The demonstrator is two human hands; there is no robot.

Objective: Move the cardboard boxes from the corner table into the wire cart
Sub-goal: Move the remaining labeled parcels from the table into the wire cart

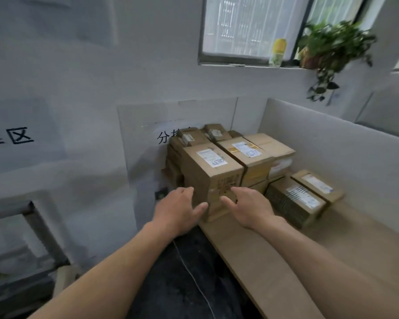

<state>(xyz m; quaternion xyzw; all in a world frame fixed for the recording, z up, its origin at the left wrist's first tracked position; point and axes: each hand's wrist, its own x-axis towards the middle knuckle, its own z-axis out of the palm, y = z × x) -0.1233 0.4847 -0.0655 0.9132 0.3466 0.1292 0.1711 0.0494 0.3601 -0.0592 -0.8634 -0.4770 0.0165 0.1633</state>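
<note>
Left hand (pixel 182 207) and right hand (pixel 248 207): both spread, fingers straight, holding nothing. They flank the lower near corner of the tall front box (pixel 213 178). Whether skin meets cardboard is unclear; no grasp yet.

Corner table (pixel 297 261): wooden top. The front box stands upright at its near left corner, close to the edge.

Box stack (pixel 251 157): packed tight behind and right of the front box, touching it, labels up.

Two low boxes (pixel 295 201): further right of the front box, side by side on the tabletop.

Metal frame (pixel 32 224): low, well left of the front box. Possibly the wire cart; cannot tell.

Risks, as I judge them:
- The front box is tall and narrow, so a low grip could let it tip toward the table edge.
- Tape on its near face looks glossy, so palms may slip.
- Pulling it out may drag its neighbours, since they press against it.
- Weight unknown.
</note>
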